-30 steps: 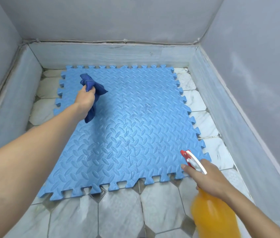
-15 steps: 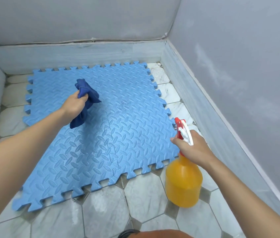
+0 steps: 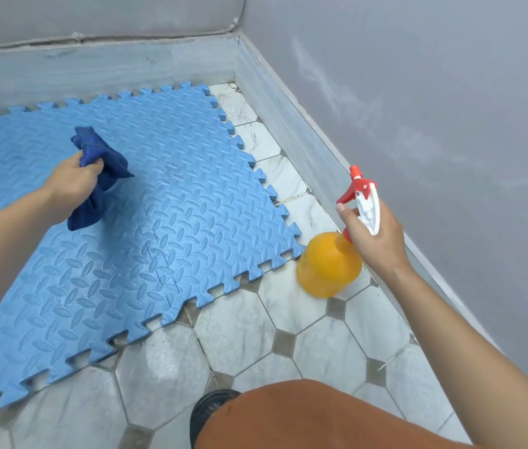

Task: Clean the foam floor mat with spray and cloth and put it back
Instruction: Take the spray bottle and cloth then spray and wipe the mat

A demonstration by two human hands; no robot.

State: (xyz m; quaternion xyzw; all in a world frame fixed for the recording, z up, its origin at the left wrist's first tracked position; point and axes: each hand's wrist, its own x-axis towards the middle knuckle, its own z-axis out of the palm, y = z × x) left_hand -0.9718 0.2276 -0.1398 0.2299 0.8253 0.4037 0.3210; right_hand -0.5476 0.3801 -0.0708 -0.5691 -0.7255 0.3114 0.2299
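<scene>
Both hands are busy over a blue interlocking foam floor mat [image 3: 165, 228] that lies flat on the grey-and-white tiled floor [image 3: 256, 332], its far edge close to the skirting of the back wall. The left hand [image 3: 76, 179] has its fingers curled tight around a bunched dark blue cloth [image 3: 99, 176], whose lower end touches the mat (whether it presses down cannot be told). The right hand [image 3: 374, 236] is wrapped round the neck of an orange spray bottle [image 3: 329, 265] with a red-and-white trigger head, index finger hooked at the trigger. This bottle is just off the mat's right corner, near the grey side wall [image 3: 434, 124]. One bare knee [image 3: 314, 416] fills the bottom edge.
</scene>
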